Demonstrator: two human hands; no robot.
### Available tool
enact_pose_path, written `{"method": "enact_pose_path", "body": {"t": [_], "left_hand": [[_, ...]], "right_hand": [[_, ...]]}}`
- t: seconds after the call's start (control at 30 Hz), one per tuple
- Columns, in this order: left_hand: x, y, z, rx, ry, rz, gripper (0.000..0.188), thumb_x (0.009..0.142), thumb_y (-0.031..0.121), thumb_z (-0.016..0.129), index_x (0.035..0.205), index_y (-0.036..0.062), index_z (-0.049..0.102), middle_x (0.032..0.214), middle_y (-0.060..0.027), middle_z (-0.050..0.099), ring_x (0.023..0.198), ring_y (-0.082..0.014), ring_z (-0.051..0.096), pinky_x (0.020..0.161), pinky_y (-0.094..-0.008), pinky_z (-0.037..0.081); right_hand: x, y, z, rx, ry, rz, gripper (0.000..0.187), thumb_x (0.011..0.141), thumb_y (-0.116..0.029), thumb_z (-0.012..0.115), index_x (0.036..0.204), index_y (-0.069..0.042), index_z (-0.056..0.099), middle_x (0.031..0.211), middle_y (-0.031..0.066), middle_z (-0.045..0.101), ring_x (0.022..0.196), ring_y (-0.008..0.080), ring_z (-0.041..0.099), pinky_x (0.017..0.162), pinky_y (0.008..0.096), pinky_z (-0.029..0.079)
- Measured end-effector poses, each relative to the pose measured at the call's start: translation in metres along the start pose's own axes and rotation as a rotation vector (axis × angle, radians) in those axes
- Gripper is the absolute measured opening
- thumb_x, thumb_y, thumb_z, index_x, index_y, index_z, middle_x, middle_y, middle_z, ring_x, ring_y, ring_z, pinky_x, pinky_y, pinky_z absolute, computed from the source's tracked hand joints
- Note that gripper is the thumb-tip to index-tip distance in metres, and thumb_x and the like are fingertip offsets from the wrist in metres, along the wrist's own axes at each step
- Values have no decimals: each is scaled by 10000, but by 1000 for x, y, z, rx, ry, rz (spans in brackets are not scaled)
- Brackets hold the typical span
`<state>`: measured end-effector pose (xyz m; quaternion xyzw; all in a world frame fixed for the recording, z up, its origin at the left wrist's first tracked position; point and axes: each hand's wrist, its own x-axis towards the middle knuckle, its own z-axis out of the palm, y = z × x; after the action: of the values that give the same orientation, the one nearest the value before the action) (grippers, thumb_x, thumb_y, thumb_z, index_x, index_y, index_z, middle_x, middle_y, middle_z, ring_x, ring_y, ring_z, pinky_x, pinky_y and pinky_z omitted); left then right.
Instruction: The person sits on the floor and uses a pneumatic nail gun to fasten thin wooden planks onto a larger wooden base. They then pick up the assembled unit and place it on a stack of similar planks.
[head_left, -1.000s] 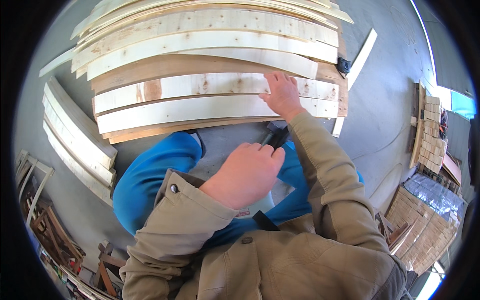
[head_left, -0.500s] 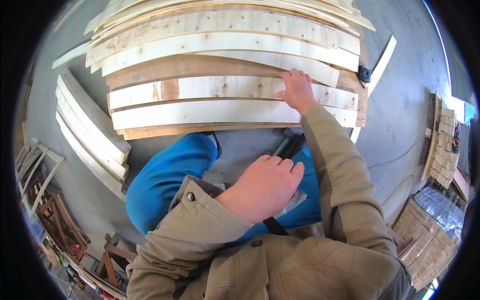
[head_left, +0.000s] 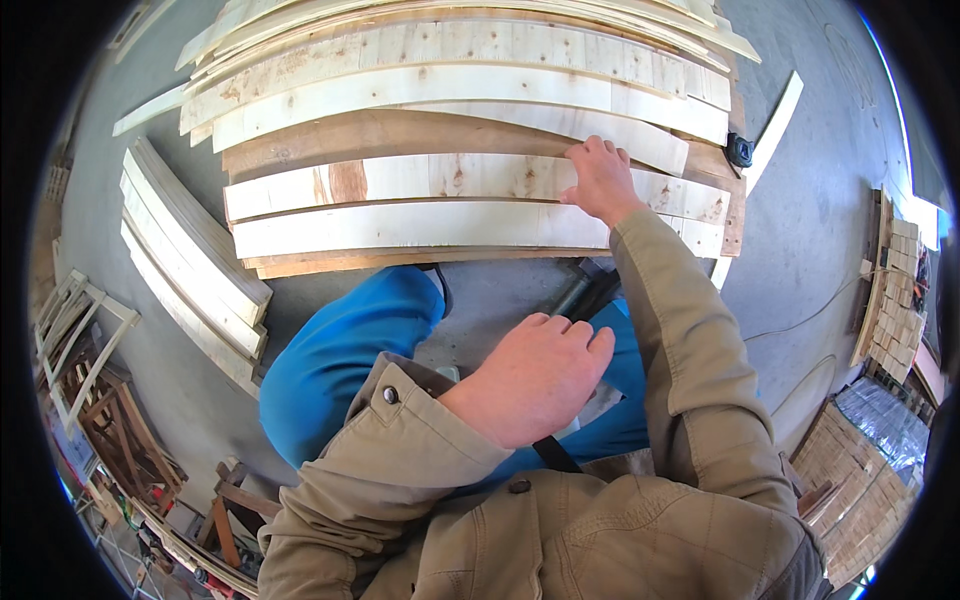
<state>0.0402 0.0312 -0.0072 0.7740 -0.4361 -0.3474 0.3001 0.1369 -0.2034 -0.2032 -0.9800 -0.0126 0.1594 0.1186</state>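
Note:
My right hand (head_left: 603,180) reaches over a knotty wooden strip (head_left: 400,178) with a brown patch at its left. Its thumb lies at the near edge and its fingers bend over the far edge, closed on the strip. Just nearer, a paler wooden strip (head_left: 400,225) lies alongside, at the near edge of a brown board (head_left: 300,140). My left hand (head_left: 530,380) hangs above my lap with its back up and its fingers curled under. Its palm and fingertips are hidden, so whatever it may hold does not show.
More pale strips (head_left: 450,88) lie in overlapping rows farther back. A black tape measure (head_left: 740,150) sits at the board's right edge. Bundled curved strips (head_left: 190,250) lie on the floor at left. Wood block stacks (head_left: 895,290) stand at right, wooden frames (head_left: 85,350) at far left.
The whole view has shifted slightly, so everything appears a little farther right. Both hands keep their places relative to the strips and my lap.

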Motion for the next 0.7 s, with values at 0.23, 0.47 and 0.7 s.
{"method": "enact_pose_path", "body": {"t": [0.23, 0.47, 0.7], "left_hand": [[-1, 0, -1, -12, 10, 19, 533, 862, 166, 803, 1319, -12, 593, 1113, -144, 703, 1069, -340, 688, 964, -445, 532], [-3, 2, 0, -19, 60, 29, 528, 867, 170, 802, 1317, -11, 594, 1074, -137, 693, 1045, -331, 686, 950, -447, 531], [-5, 3, 2, -24, 76, 48, 529, 862, 164, 793, 1321, -19, 605, 1065, -138, 689, 1030, -325, 689, 932, -436, 533]], "right_hand": [[3, -3, -2, 51, 58, 4, 505, 738, -299, 960, 1113, -85, 698, 1142, 142, 716, 1158, 356, 673, 1081, 512, 457], [13, 8, -6, 229, -31, 50, 414, 819, -298, 907, 1067, -78, 659, 939, 199, 762, 916, 429, 718, 830, 519, 553], [7, 3, -17, 331, 185, -39, 316, 841, -239, 867, 1007, -71, 657, 956, 165, 759, 932, 416, 702, 819, 500, 539]]}}
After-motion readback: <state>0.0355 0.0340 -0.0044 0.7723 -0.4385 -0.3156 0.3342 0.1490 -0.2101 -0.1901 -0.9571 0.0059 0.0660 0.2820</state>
